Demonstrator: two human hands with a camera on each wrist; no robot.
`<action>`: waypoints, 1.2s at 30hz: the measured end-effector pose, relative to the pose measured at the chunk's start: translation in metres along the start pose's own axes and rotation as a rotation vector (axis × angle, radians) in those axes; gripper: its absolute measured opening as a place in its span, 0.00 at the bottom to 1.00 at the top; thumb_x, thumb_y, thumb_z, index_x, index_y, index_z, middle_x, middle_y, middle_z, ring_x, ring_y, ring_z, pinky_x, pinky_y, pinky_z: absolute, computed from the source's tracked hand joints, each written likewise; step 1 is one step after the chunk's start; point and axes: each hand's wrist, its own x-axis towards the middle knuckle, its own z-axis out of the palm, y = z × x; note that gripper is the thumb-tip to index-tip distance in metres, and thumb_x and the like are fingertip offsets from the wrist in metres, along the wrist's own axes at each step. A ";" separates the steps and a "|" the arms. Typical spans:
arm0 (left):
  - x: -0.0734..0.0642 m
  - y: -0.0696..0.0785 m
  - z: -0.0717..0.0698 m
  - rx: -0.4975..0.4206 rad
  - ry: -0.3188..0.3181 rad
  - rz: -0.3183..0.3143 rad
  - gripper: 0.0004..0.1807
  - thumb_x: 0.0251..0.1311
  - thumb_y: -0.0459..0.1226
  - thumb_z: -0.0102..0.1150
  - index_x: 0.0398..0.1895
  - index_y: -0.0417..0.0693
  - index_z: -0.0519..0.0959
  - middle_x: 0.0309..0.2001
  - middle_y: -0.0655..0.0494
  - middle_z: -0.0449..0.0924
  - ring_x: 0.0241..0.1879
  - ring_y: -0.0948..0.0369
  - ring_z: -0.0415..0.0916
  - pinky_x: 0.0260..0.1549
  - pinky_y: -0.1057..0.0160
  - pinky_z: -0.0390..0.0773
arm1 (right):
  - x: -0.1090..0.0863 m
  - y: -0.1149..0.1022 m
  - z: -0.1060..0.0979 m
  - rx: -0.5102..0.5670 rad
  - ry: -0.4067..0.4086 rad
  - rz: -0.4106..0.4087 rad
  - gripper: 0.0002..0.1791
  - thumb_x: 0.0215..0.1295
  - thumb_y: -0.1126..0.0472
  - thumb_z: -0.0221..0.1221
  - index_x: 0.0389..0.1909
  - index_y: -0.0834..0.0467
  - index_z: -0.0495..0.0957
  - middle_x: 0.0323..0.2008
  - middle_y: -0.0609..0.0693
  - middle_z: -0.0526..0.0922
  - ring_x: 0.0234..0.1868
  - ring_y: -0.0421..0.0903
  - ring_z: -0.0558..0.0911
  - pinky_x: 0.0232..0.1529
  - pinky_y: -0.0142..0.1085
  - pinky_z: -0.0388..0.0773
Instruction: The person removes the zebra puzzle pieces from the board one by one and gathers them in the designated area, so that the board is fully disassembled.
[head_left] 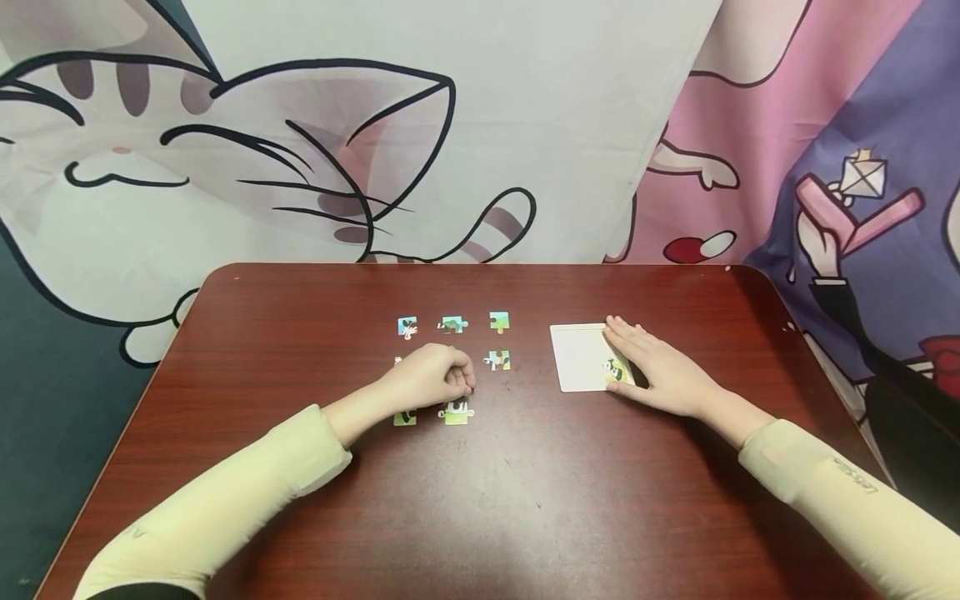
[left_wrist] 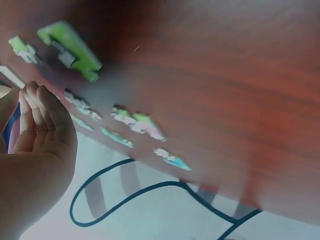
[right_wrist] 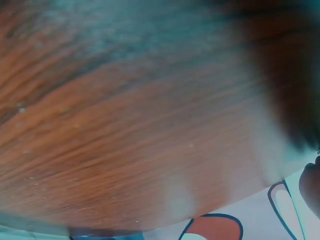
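Observation:
My left hand (head_left: 431, 377) is over a group of jigsaw puzzle pieces, its fingers bent together above the lower middle piece (head_left: 456, 414). Whether it pinches a piece is hidden. In the left wrist view its fingers (left_wrist: 42, 117) are curled near a green-edged piece (left_wrist: 70, 50). My right hand (head_left: 663, 371) rests, fingers extended, on the right edge of a white square card (head_left: 577, 358) with a small panda picture. Other pieces lie apart in rough rows: a top left piece (head_left: 407, 326), a top middle piece (head_left: 452, 325), a green piece (head_left: 499, 321) and one below it (head_left: 497, 360).
Everything lies on a dark reddish-brown table (head_left: 525, 500) with rounded far corners. Behind its far edge hangs a cloth with a cartoon cat (head_left: 300, 167), next to pink and purple printed cloth (head_left: 750, 125). The right wrist view shows mostly blurred tabletop (right_wrist: 125, 140).

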 end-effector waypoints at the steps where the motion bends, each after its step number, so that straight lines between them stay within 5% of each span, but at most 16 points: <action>1: 0.003 0.002 0.000 0.001 -0.005 -0.001 0.04 0.65 0.31 0.68 0.33 0.49 0.86 0.27 0.60 0.85 0.28 0.70 0.77 0.35 0.70 0.79 | -0.001 0.001 0.000 0.002 -0.002 0.000 0.50 0.67 0.46 0.70 0.82 0.64 0.59 0.82 0.64 0.60 0.83 0.64 0.61 0.85 0.51 0.54; 12: 0.046 0.029 0.001 -0.027 -0.035 0.035 0.03 0.68 0.32 0.66 0.36 0.45 0.86 0.30 0.55 0.89 0.22 0.64 0.83 0.37 0.70 0.81 | -0.006 0.007 -0.001 -0.024 0.005 -0.026 0.51 0.66 0.47 0.71 0.81 0.65 0.59 0.82 0.66 0.60 0.82 0.65 0.62 0.86 0.49 0.52; 23: 0.085 0.053 0.008 0.024 -0.045 0.089 0.02 0.68 0.32 0.66 0.37 0.47 0.87 0.33 0.55 0.88 0.28 0.66 0.83 0.41 0.71 0.80 | -0.008 0.010 -0.002 0.017 0.005 -0.006 0.51 0.65 0.49 0.72 0.81 0.66 0.60 0.81 0.67 0.60 0.82 0.66 0.61 0.85 0.50 0.53; 36: 0.124 0.064 0.028 -0.036 -0.015 0.128 0.04 0.66 0.32 0.65 0.37 0.45 0.88 0.36 0.51 0.90 0.36 0.63 0.82 0.38 0.75 0.75 | -0.007 0.010 0.000 0.046 -0.021 0.016 0.51 0.66 0.48 0.72 0.82 0.65 0.58 0.83 0.65 0.57 0.83 0.65 0.59 0.86 0.48 0.51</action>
